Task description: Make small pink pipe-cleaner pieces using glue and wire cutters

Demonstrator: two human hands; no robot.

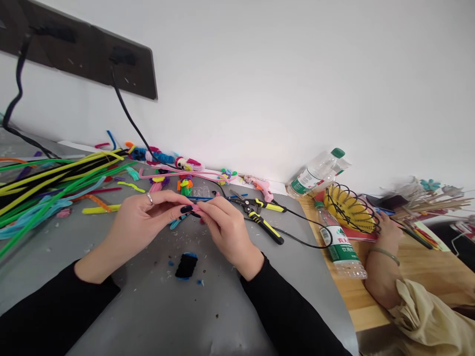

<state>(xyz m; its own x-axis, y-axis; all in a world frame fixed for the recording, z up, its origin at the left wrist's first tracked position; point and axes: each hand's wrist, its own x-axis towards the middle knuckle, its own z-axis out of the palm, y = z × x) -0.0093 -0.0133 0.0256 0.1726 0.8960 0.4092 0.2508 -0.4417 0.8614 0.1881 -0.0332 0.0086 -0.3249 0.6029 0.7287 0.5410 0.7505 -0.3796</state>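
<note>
Near the frame's centre, your left hand (135, 222) and right hand (230, 228) pinch a small pink piece (196, 208) between fingertips.

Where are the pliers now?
In the head view, the yellow-and-black pliers lie right of center on the gray mat, between the right hand and the pink glue gun.

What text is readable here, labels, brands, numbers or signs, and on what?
"农": red, on the nearer bottle.
"饮用": white on green, same bottle.
Its other print: too small or blurred to read.
Farther bottle: label print too small to read.
</note>
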